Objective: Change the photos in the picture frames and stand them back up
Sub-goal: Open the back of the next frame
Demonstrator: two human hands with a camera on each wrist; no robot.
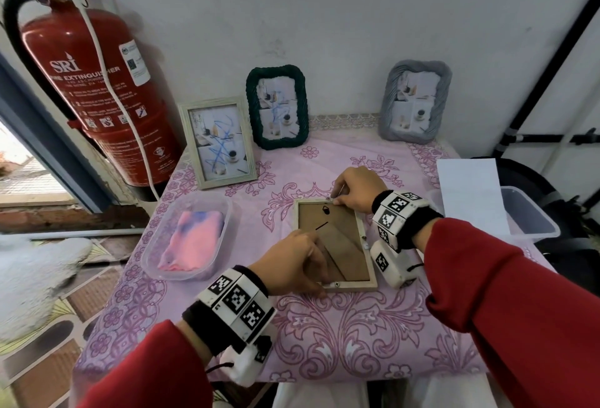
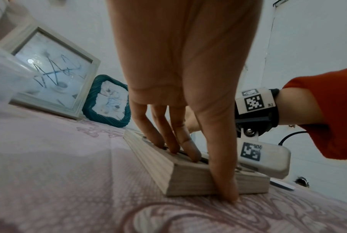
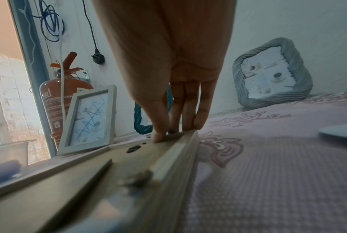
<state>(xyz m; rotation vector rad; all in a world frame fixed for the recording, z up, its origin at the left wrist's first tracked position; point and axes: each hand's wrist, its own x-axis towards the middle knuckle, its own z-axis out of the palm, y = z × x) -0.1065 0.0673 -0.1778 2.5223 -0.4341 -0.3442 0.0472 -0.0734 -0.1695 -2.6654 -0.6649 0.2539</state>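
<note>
A light wooden picture frame (image 1: pixel 337 245) lies face down in the middle of the table, brown backing board up, with its stand flat. My left hand (image 1: pixel 316 279) holds its near left corner: the fingers (image 2: pixel 188 151) press on the back and the thumb (image 2: pixel 226 186) sits against the near edge. My right hand (image 1: pixel 344 198) pinches the far right corner (image 3: pixel 188 134), thumb inside by a small metal clip, fingers on the outer edge. Three frames stand at the back with photos: white (image 1: pixel 217 141), green (image 1: pixel 276 105), grey (image 1: pixel 415 102).
A clear tub (image 1: pixel 224 209) holding a pink cloth sits left of the frame. At the right edge a sheet of white paper (image 1: pixel 467 193) lies over another clear tub (image 1: pixel 532 219). A red fire extinguisher (image 1: pixel 97 82) hangs on the left wall.
</note>
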